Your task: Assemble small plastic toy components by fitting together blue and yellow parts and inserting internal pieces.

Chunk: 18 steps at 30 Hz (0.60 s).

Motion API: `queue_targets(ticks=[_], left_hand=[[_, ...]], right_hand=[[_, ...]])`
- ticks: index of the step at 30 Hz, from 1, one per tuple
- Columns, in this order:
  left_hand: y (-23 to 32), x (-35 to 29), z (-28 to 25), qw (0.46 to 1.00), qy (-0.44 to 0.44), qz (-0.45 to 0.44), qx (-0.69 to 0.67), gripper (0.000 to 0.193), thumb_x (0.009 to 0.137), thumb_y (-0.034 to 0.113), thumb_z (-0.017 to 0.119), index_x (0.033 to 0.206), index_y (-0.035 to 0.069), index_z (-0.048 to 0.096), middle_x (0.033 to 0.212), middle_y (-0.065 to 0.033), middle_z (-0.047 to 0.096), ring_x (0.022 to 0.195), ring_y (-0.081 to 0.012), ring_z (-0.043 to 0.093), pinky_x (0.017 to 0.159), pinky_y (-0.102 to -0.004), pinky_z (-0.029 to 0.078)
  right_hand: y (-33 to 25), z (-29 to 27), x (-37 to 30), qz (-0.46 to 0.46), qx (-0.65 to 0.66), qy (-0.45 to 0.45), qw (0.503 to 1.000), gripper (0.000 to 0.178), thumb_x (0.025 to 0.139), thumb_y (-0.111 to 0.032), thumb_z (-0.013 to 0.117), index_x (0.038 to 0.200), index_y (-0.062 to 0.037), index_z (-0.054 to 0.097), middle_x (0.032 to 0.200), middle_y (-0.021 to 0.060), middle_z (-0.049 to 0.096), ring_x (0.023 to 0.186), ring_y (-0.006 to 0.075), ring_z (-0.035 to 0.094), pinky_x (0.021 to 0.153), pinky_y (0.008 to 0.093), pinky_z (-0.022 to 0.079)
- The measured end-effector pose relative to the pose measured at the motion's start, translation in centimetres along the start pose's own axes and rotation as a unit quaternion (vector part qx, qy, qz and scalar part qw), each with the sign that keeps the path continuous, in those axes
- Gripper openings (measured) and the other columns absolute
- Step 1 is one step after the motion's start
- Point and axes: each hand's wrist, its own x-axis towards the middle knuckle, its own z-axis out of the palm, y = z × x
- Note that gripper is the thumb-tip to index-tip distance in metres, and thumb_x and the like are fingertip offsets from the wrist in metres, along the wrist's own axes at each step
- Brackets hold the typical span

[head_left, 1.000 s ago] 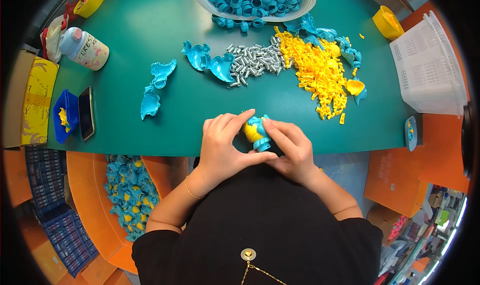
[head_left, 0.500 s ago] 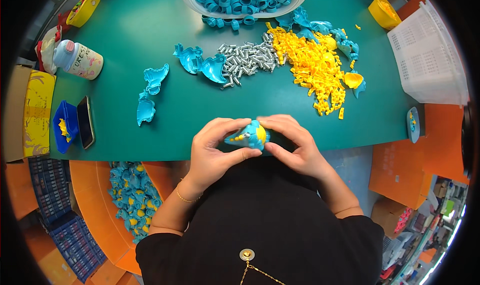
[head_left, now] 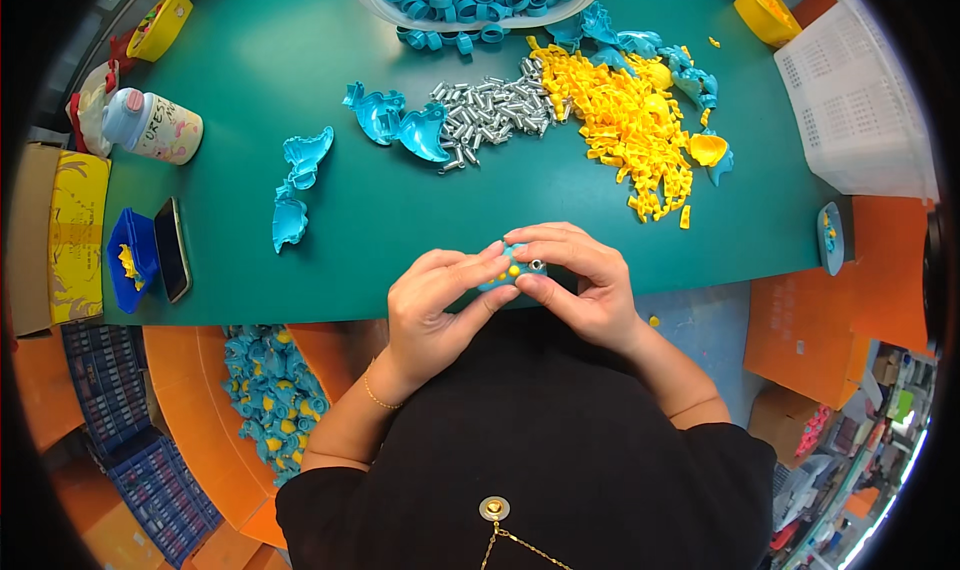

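Both my hands hold a small teal plastic toy figure [head_left: 512,271] with yellow spots, just past the table's near edge. The fingers and thumb of my left hand [head_left: 440,295] close on its left side. My right hand [head_left: 585,285] grips the other side, its fingertips over the top and its thumb below. A silver metal piece [head_left: 537,265] shows on the toy by the right fingers. Much of the toy is hidden by my fingers. Beyond it lie a heap of silver metal pins [head_left: 495,115], a pile of small yellow parts [head_left: 625,120] and teal shell halves [head_left: 380,118].
A clear tub [head_left: 590,5] of teal rings stands at the far edge. At the left are a drink bottle [head_left: 165,125], a phone [head_left: 173,250] and a blue tray [head_left: 145,235]. A white basket [head_left: 850,100] stands right. Below left, an orange box [head_left: 190,410] holds teal-and-yellow figures.
The toy has been turned between my hands: its yellow patch is out of sight, and the silver piece now shows on the right. My fingers cover more of it.
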Motion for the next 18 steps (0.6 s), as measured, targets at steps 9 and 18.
queue_targets(ticks=[9, 18], left_hand=[[-0.8, -2.1, 0.9, 0.876, 0.071, -0.151, -0.453, 0.04, 0.094, -0.001, 0.075, 0.132, 0.0, 0.064, 0.129, -0.0147, 0.068, 0.114, -0.0191, 0.066, 0.103, -0.0366, 0.053], [0.1, -0.4, -1.1, 0.879, -0.105, -0.249, -0.392, 0.055, 0.093, 0.019, 0.081, 0.14, 0.004, 0.055, 0.116, -0.0035, 0.062, 0.106, -0.0111, 0.06, 0.09, -0.0279, 0.051]], right_hand=[[-0.9, 0.5, -0.8, 0.085, -0.094, -0.051, 0.991, 0.069, 0.094, -0.062, 0.067, 0.123, -0.0006, 0.059, 0.109, 0.0133, 0.061, 0.098, 0.0282, 0.063, 0.086, 0.0362, 0.05], [-3.1, -2.7, 3.5, 0.058, -0.225, -0.221, 0.947, 0.045, 0.092, -0.05, 0.075, 0.098, -0.0057, 0.068, 0.086, 0.0127, 0.065, 0.081, 0.0311, 0.067, 0.07, 0.04, 0.052]])
